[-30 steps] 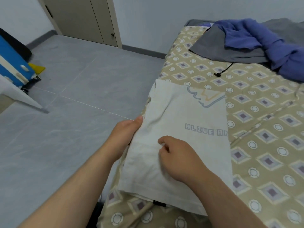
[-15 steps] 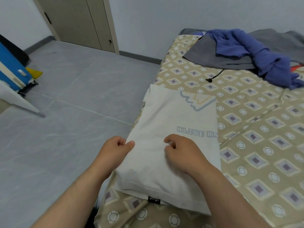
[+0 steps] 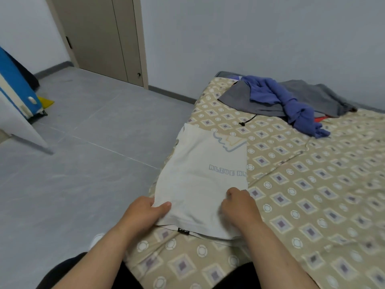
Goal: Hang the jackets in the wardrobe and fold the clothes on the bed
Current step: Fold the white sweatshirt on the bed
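Grey tiled floor, pale wall, beige door

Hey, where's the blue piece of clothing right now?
The blue garment lies crumpled at the far end of the bed, upper right in the head view, draped over the gray garment.

left hand | slid down to white T-shirt near-left corner | right hand | down to near-right edge

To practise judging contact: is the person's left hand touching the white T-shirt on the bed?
Touching. The head view shows the left hand pinching the near left corner of the white T-shirt, thumb lying on top of the cloth.
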`<state>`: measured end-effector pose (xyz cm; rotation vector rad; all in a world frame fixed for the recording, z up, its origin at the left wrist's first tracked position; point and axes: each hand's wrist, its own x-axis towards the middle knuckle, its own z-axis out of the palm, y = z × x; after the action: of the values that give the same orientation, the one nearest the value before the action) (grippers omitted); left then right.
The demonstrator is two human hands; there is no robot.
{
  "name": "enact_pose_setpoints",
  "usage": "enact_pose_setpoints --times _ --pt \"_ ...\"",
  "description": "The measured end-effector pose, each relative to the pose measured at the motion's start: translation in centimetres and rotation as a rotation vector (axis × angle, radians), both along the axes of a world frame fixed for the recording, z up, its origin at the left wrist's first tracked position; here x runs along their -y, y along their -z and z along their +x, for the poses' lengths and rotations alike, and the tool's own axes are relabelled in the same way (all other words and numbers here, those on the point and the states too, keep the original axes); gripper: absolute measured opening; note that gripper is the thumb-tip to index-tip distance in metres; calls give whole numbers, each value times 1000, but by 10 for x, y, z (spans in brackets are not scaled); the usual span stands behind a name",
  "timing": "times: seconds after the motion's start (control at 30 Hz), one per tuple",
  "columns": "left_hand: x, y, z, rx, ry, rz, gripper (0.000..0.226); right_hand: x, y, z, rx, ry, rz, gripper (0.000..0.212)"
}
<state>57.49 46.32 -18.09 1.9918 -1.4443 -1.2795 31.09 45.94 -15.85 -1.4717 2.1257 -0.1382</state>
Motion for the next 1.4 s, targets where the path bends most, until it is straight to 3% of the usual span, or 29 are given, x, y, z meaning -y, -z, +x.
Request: enact_pose_setpoints --times 0.07,0.1,0.17,0.23,0.3,0.33,0.43,0.5,0.6,0.7,0.8,0.9,0.97,1.03,1.1,1.2,1.3,1.33,1.4 --pt "0 -4 8 -258 -174 132 22 -17 -4 -1 -63 48 99 32" --pt "-1 -5 10 -328 -244 170 24 -24 -5 -1 -38 112 142 45" --pt "-4 -4 14 -235 -226 129 28 -33 -9 1 32 240 197 63" --pt "-8 -1 10 -37 -185 48 35 -39 -16 1 112 231 276 48" --pt "-14 -3 8 -5 -160 22 35 -44 -18 4 240 298 320 11" --pt "-16 -3 8 -4 -137 18 32 -49 -21 5 361 397 309 6" --pt "-19 -5 8 2 10 -12 12 -57 -28 4 534 528 233 8" --pt "-20 -6 4 -15 8 -24 11 -63 -37 5 631 602 178 13" --pt "-22 -9 -4 -287 -164 26 17 -67 -39 2 773 702 61 19" --pt "-25 -20 -7 -387 -286 -27 5 -69 -40 2 692 670 -92 24" --pt "-32 -35 -3 -471 -331 -87 35 -73 -47 5 613 550 -227 47" --pt "-40 -48 7 -518 -320 -96 34 -79 -55 5 524 391 -270 34" --pt "-49 -56 20 -567 -273 -18 16 -87 -63 4 609 395 -150 15" --pt "-59 -66 38 -635 -164 188 4 -100 -72 -1 749 331 42 21" --pt "-66 -73 55 -770 -55 407 13 -113 -85 -8 868 171 197 35" --pt "-67 -80 70 -1073 28 436 32 -123 -101 -22 1096 -13 308 49" --pt "-60 -85 69 -1285 -60 281 55 -115 -100 -36 1332 140 193 51" --pt "-56 -84 67 -1301 -138 216 56 -108 -96 -38 1324 232 134 46" --pt "-47 -76 61 -1215 -297 100 34 -93 -84 -38 1140 399 39 28"
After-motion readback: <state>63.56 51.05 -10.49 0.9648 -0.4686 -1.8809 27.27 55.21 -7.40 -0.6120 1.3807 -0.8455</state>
